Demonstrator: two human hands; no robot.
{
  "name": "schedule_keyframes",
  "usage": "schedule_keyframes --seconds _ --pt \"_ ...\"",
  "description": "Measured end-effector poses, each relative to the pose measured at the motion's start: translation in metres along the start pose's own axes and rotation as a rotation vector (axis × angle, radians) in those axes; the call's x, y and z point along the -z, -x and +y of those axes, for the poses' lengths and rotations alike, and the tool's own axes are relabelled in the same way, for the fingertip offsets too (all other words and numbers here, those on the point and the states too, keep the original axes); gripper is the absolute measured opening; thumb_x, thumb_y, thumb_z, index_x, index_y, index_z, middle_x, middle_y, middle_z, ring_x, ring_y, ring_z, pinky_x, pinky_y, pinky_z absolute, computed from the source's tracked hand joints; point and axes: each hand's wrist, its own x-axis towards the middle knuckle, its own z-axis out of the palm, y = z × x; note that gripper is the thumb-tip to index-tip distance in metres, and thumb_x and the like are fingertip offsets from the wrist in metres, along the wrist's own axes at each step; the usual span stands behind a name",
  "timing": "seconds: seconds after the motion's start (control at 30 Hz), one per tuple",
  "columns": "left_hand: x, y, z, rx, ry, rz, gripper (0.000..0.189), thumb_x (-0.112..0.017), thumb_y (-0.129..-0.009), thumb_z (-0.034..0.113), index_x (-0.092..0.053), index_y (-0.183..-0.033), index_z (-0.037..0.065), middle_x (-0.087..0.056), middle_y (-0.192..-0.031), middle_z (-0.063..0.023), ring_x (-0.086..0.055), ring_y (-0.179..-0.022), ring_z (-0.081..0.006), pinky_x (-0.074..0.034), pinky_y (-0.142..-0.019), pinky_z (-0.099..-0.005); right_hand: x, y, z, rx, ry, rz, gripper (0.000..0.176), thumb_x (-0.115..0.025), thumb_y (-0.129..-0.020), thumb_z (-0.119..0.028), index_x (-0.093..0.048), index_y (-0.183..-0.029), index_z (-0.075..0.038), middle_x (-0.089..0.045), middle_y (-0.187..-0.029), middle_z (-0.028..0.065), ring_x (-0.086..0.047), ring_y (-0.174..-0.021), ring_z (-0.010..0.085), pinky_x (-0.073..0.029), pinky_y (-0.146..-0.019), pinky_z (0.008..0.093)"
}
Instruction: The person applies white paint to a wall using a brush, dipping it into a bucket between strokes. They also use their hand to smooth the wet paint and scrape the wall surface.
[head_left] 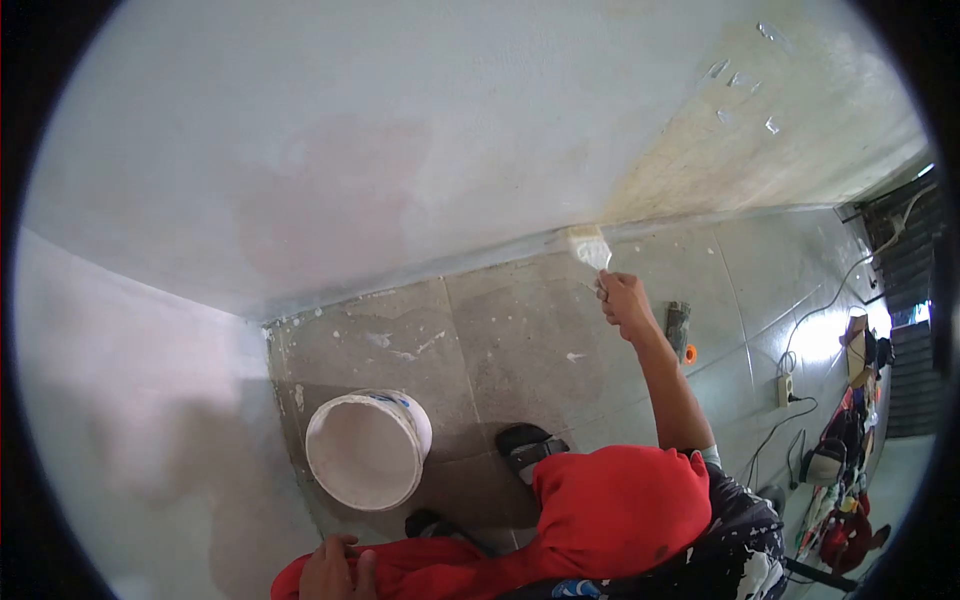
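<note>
My right hand [622, 300] is closed on the handle of a wide paintbrush [590, 248], whose bristles touch the foot of the wall [480, 130] where it meets the floor. White paint covers the brush. At the bottom, my left hand [338, 572] rests on the red cloth over my leg, fingers partly spread, holding nothing visible. Between the left hand and the wall stands a white bucket [365, 455] with whitish paint coating its inside.
A dark roller-like object [678, 328] and an orange ring [690, 354] lie beside my right forearm. Tiled floor [520, 330] has paint spots. At right are cables, a power strip [785, 390], a pile of belongings [845, 470] and a metal shutter [908, 380].
</note>
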Motion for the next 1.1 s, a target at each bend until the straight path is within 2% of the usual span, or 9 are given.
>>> schedule_keyframes --seconds 0.2,0.47,0.57,0.6,0.73,0.8,0.9,1.03,1.1 --pt "-0.002 0.003 -0.003 0.007 0.002 0.003 0.031 -0.057 -0.096 0.024 -0.057 -0.114 -0.002 -0.066 -0.104 -0.0238 -0.064 -0.098 -0.0404 -0.049 -0.087 -0.0462 0.013 0.078 -0.131 0.268 -0.06 0.026 0.027 -0.056 -0.1 -0.025 -0.062 -0.089 -0.001 -0.047 -0.064 -0.0048 -0.034 -0.046 0.0025 -0.023 -0.039 0.0219" --pt "-0.003 0.002 -0.003 0.018 0.002 -0.006 0.03 -0.06 -0.093 0.022 -0.057 -0.112 -0.002 -0.066 -0.103 -0.0227 -0.064 -0.097 -0.0388 -0.049 -0.087 -0.0463 0.012 0.13 -0.178 0.694 -0.291 0.024 0.025 -0.055 -0.101 -0.025 -0.063 -0.098 -0.001 -0.049 -0.067 -0.0062 -0.033 -0.046 -0.0017 -0.02 -0.038 0.0181" --pt "-0.005 0.0 -0.006 0.029 0.007 -0.005 0.03 -0.062 -0.092 0.021 -0.057 -0.111 -0.002 -0.066 -0.102 -0.0223 -0.065 -0.096 -0.0383 -0.049 -0.087 -0.0463 -0.011 0.11 -0.155 0.507 -0.162 0.075 0.024 -0.056 -0.101 -0.026 -0.064 -0.098 -0.003 -0.05 -0.067 -0.006 -0.035 -0.047 -0.0012 -0.022 -0.038 0.0178" --pt "-0.005 -0.001 -0.007 0.031 0.008 -0.005 0.03 -0.062 -0.092 0.021 -0.057 -0.111 -0.002 -0.066 -0.102 -0.0221 -0.065 -0.096 -0.0381 -0.05 -0.087 -0.0463 -0.015 0.08 -0.13 0.457 -0.245 -0.076 0.024 -0.056 -0.101 -0.028 -0.064 -0.098 -0.005 -0.05 -0.068 -0.0054 -0.037 -0.048 0.0002 -0.025 -0.038 0.019" --pt "-0.004 0.001 -0.005 0.023 0.016 -0.005 0.031 -0.059 -0.094 0.023 -0.057 -0.112 -0.002 -0.066 -0.104 -0.023 -0.064 -0.098 -0.0394 -0.049 -0.087 -0.0462 -0.033 0.045 -0.059 0.291 -0.261 -0.107 0.027 -0.057 -0.1 -0.029 -0.061 -0.092 -0.004 -0.048 -0.067 -0.0039 -0.039 -0.048 0.003 -0.027 -0.039 0.0209" --pt "-0.001 0.003 -0.003 0.005 0.017 -0.006 0.032 -0.057 -0.096 0.024 -0.057 -0.114 -0.002 -0.066 -0.105 -0.0237 -0.063 -0.098 -0.0404 -0.049 -0.088 -0.0461 -0.028 0.03 -0.036 0.015 -0.151 -0.121 0.027 -0.056 -0.1 -0.029 -0.06 -0.088 -0.005 -0.048 -0.067 -0.0038 -0.039 -0.048 0.0038 -0.026 -0.039 0.0221" --pt "0.001 0.006 -0.002 -0.009 0.02 -0.003 0.033 -0.054 -0.098 0.027 -0.057 -0.116 -0.001 -0.066 -0.106 -0.0247 -0.062 -0.1 -0.0419 -0.048 -0.088 -0.046 -0.028 0.028 -0.019 -0.067 -0.087 -0.137 0.026 -0.056 -0.1 -0.029 -0.059 -0.088 -0.005 -0.048 -0.067 -0.004 -0.038 -0.048 0.0043 -0.026 -0.039 0.0234" --pt "0.003 0.008 0.0 -0.024 0.053 -0.004 0.036 -0.049 -0.101 0.029 -0.057 -0.118 -0.001 -0.065 -0.108 -0.026 -0.061 -0.102 -0.0439 -0.048 -0.089 -0.0458 -0.024 0.05 -0.069 0.039 -0.086 -0.096 0.026 -0.056 -0.1 -0.028 -0.059 -0.089 -0.004 -0.048 -0.067 -0.004 -0.038 -0.048 0.0038 -0.026 -0.039 0.0226" --pt "0.005 0.01 0.005 0.006 0.003 -0.014 0.037 -0.049 -0.101 0.03 -0.057 -0.119 -0.002 -0.065 -0.109 -0.0259 -0.061 -0.102 -0.0436 -0.047 -0.09 -0.0455 -0.023 0.081 -0.113 0.228 -0.186 -0.123 0.025 -0.055 -0.1 -0.025 -0.06 -0.09 -0.003 -0.049 -0.068 -0.0039 -0.036 -0.047 0.0029 -0.025 -0.039 0.0216"
